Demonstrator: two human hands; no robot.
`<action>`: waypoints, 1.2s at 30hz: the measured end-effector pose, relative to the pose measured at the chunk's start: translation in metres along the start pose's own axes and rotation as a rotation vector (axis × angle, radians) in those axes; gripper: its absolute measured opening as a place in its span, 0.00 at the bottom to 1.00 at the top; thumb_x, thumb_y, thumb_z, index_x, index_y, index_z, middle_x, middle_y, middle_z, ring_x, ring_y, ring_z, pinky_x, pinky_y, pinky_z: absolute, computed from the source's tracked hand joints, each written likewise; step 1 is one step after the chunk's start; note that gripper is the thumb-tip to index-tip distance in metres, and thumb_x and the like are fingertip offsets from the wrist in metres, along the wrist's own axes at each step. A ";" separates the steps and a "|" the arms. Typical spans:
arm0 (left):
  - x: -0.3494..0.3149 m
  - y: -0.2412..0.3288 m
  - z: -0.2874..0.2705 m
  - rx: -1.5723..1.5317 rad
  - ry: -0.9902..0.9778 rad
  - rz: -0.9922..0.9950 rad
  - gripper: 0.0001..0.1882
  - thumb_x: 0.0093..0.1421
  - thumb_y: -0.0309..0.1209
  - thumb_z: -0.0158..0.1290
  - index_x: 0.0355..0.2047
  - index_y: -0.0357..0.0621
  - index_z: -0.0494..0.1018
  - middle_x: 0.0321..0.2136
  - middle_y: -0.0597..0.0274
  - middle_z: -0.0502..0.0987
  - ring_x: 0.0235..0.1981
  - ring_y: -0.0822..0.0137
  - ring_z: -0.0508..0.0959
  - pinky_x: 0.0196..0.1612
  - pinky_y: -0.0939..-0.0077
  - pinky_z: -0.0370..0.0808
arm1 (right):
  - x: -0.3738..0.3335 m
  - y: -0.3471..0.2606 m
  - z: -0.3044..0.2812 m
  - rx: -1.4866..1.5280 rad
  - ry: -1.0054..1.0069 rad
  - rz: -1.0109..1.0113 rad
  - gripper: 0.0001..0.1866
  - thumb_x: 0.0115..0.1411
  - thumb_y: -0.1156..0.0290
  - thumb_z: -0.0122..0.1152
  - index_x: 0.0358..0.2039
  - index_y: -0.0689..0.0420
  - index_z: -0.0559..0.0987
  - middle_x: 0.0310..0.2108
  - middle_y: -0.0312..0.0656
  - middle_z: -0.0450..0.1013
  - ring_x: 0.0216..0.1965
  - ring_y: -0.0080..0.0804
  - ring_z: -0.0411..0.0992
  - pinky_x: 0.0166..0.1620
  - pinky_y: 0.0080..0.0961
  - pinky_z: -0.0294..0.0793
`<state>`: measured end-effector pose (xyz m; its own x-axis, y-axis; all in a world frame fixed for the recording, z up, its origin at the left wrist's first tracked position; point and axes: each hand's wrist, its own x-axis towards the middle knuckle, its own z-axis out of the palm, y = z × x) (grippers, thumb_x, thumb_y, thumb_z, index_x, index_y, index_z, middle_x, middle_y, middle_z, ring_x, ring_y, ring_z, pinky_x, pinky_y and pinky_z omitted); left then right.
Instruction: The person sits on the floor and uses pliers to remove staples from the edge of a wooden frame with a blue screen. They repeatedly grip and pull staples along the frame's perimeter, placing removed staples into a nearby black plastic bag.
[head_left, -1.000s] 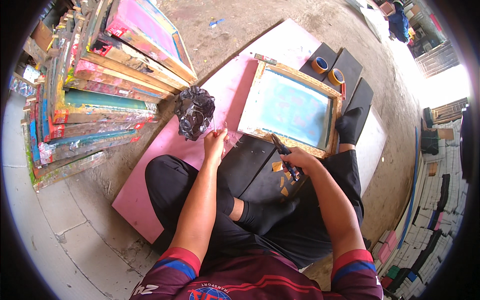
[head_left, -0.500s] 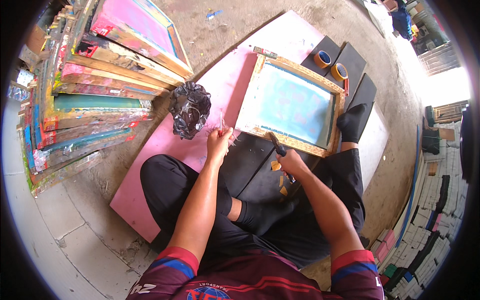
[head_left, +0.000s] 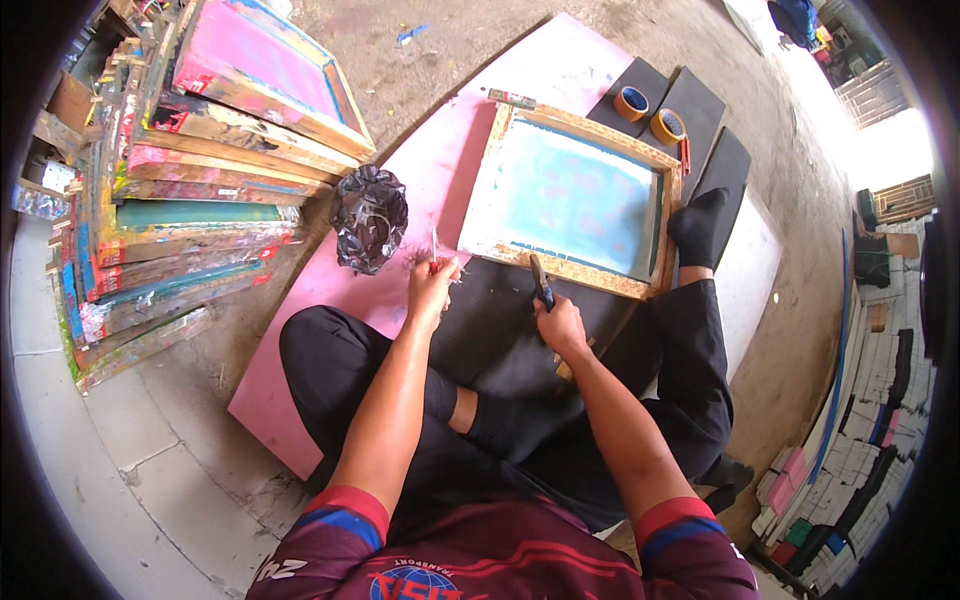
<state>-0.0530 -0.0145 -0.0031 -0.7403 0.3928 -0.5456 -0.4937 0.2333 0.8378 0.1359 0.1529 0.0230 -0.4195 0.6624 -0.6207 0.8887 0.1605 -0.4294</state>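
Your left hand [head_left: 432,291] grips a thin tool [head_left: 434,245], left of the wooden frame [head_left: 600,280]; your right hand [head_left: 562,325] is closed around pliers [head_left: 542,283] by its near edge. The bluish screen [head_left: 575,195] already fills the frame; what remains, I cannot tell.

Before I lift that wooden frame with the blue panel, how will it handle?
The wooden frame will probably be stiff, given its four solid-looking sides. Its blue panel looks thin, so it may dent if pressed. Lying flat, the frame seems likelier to slide than roll or tip.

Tool [head_left: 542,284] before, perhaps against, frame [head_left: 590,277]
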 end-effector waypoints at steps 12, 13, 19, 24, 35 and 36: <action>-0.022 -0.016 0.011 -0.103 -0.350 -0.168 0.13 0.67 0.41 0.60 0.41 0.43 0.78 0.31 0.63 0.80 0.11 0.80 0.66 0.13 0.82 0.62 | -0.051 -0.008 0.025 0.189 -0.366 -0.160 0.22 0.68 0.53 0.61 0.40 0.64 0.78 0.23 0.41 0.77 0.20 0.30 0.78 0.27 0.31 0.77; -0.021 -0.016 0.010 -0.129 -0.356 -0.185 0.13 0.67 0.40 0.60 0.42 0.44 0.77 0.30 0.63 0.80 0.11 0.79 0.66 0.13 0.82 0.63 | -0.051 -0.009 0.024 0.202 -0.381 -0.157 0.22 0.69 0.53 0.61 0.41 0.64 0.77 0.23 0.40 0.77 0.20 0.28 0.77 0.26 0.29 0.76; -0.015 -0.022 0.010 -0.125 -0.242 -0.158 0.11 0.65 0.37 0.62 0.39 0.42 0.79 0.28 0.61 0.81 0.10 0.78 0.66 0.12 0.80 0.63 | -0.047 -0.016 -0.007 0.332 -0.675 -0.098 0.26 0.70 0.50 0.58 0.53 0.62 0.71 0.37 0.46 0.82 0.31 0.33 0.82 0.29 0.29 0.79; -0.009 -0.014 0.006 0.053 -0.027 -0.050 0.12 0.65 0.36 0.61 0.34 0.39 0.79 0.23 0.64 0.79 0.09 0.77 0.66 0.11 0.78 0.61 | -0.005 0.001 -0.043 0.357 -0.734 -0.087 0.27 0.70 0.49 0.58 0.56 0.60 0.70 0.44 0.49 0.81 0.36 0.35 0.83 0.29 0.27 0.80; -0.002 -0.008 0.001 -0.028 0.073 -0.061 0.13 0.66 0.36 0.61 0.31 0.38 0.77 0.22 0.64 0.77 0.10 0.76 0.66 0.12 0.78 0.61 | 0.041 -0.009 -0.092 0.254 -0.811 0.033 0.26 0.72 0.52 0.55 0.52 0.65 0.70 0.41 0.55 0.82 0.35 0.41 0.84 0.32 0.38 0.85; -0.002 -0.008 0.002 -0.019 0.076 -0.063 0.13 0.66 0.36 0.61 0.31 0.37 0.77 0.22 0.64 0.77 0.10 0.76 0.67 0.12 0.77 0.61 | 0.045 -0.008 -0.091 0.228 -0.799 0.033 0.25 0.72 0.52 0.55 0.52 0.64 0.70 0.41 0.56 0.82 0.36 0.42 0.84 0.34 0.38 0.86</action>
<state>-0.0471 -0.0157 -0.0083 -0.7396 0.3087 -0.5981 -0.5487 0.2379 0.8014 0.1267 0.2485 0.0584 -0.4755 -0.0685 -0.8770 0.8795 -0.0593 -0.4722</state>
